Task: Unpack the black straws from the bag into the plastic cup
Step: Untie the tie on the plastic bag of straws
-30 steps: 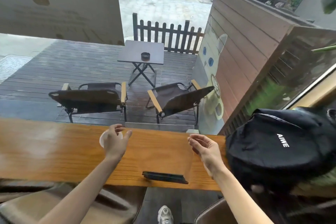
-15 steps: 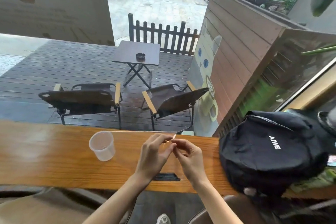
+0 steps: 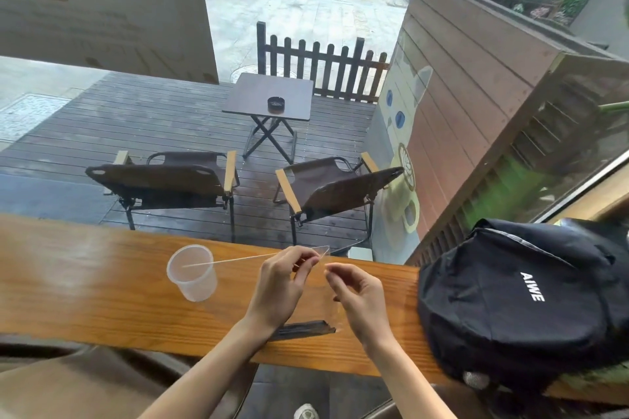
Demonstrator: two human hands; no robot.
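Observation:
A clear plastic cup stands upright on the wooden counter, left of my hands. I hold a transparent bag upright between both hands. The black straws show as a dark bundle at the bag's bottom, by the counter's front edge. My left hand pinches the bag's top edge. From it a thin pale strip stretches left, and its tip lies over the cup's mouth. My right hand pinches the bag's top on the right side. The cup looks empty.
A black backpack lies on the counter's right end, close to my right arm. Behind the counter is a window onto a deck with two folding chairs and a small table. A seat is below the counter.
My left hand left the cup and joined my right hand at the bag's top. The hands have since drawn slightly apart, and a thin strip now stretches towards the cup.

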